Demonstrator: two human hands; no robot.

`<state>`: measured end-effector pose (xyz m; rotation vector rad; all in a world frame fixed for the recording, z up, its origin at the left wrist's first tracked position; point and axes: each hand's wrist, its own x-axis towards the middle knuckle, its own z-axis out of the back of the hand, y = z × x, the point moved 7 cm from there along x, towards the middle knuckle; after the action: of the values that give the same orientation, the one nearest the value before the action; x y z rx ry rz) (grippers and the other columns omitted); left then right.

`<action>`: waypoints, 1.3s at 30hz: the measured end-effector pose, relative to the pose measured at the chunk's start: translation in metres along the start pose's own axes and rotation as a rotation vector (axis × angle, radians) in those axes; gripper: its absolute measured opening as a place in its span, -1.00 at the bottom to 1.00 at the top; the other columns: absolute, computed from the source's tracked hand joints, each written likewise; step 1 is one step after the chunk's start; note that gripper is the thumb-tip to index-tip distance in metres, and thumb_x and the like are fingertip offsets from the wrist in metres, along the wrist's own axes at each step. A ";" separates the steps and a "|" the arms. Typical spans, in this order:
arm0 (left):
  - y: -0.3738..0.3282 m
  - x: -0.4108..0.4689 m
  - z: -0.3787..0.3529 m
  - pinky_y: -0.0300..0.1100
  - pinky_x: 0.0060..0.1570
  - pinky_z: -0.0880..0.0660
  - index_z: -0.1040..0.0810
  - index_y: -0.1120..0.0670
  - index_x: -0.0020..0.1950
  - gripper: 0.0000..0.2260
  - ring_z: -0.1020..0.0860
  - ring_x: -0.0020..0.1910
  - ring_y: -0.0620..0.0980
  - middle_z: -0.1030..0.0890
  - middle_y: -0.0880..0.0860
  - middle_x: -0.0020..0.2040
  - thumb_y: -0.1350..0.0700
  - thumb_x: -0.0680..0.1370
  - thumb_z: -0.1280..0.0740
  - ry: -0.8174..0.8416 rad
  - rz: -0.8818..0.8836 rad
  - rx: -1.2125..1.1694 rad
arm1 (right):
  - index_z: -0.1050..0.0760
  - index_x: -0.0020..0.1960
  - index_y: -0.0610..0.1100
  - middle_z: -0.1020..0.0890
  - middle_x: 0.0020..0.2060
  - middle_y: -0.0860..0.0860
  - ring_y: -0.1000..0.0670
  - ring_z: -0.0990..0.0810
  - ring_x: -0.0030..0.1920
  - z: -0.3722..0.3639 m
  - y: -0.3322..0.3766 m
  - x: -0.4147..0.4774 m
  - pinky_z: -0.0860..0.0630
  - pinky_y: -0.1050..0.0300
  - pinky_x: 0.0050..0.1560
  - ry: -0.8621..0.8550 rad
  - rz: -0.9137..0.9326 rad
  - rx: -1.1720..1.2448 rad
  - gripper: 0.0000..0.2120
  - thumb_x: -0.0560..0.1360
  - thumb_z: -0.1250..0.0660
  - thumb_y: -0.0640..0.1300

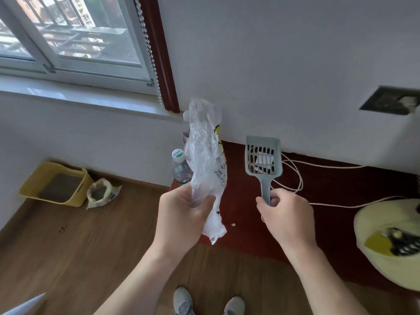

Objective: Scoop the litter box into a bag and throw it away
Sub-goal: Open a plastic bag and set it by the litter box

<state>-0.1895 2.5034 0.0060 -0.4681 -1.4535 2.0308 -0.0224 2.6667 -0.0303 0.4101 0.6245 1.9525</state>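
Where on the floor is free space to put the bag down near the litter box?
The wood floor is bare between the yellow litter box, the small open sack and the shoes. It is crowded at the wall corner: a bottle and cables.

Bare forearms, no sleeves visible; grey sneakers (208, 302), possibly knit, partly cut off by frame edge.

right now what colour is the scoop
Pale blue-grey, with a slotted head; the scoop is held by its handle in the right hand, seen in the head view.
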 end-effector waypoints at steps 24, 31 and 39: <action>0.001 -0.046 0.246 0.14 -0.39 -0.60 -0.67 0.15 -0.18 -0.88 -0.67 -0.32 0.14 -0.70 0.07 -0.29 0.10 0.47 -0.49 -0.311 -0.162 -0.137 | -0.65 -0.16 -0.03 -0.64 -0.35 0.11 0.05 -0.60 -0.31 -0.029 0.239 -0.091 -0.54 0.12 -0.23 -0.087 0.407 0.036 -0.80 0.41 -0.45 0.10; 0.031 -0.069 0.346 -0.19 -0.42 -0.53 -0.68 0.14 -0.14 -0.85 -0.66 -0.35 -0.04 -0.70 -0.03 -0.29 0.06 0.44 -0.51 -0.400 -0.145 -0.113 | -0.67 -0.13 -0.09 -0.68 -0.30 0.04 0.02 -0.63 -0.25 -0.093 0.325 -0.137 -0.51 0.17 -0.21 -0.046 0.498 0.055 -0.81 0.41 -0.46 0.03; 0.063 -0.093 0.432 -0.21 -0.44 -0.52 -0.67 0.09 -0.19 -0.81 -0.64 -0.39 -0.06 -0.67 -0.06 -0.35 -0.02 0.39 -0.53 -0.533 -0.095 -0.103 | -0.66 -0.15 -0.06 -0.65 -0.33 0.07 -0.01 -0.61 -0.27 -0.154 0.401 -0.169 -0.54 0.12 -0.15 0.053 0.577 0.063 -0.83 0.41 -0.45 0.04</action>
<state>-0.3910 2.1134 0.0887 0.1202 -1.8509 2.1029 -0.3206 2.3314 0.0784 0.6315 0.6501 2.5009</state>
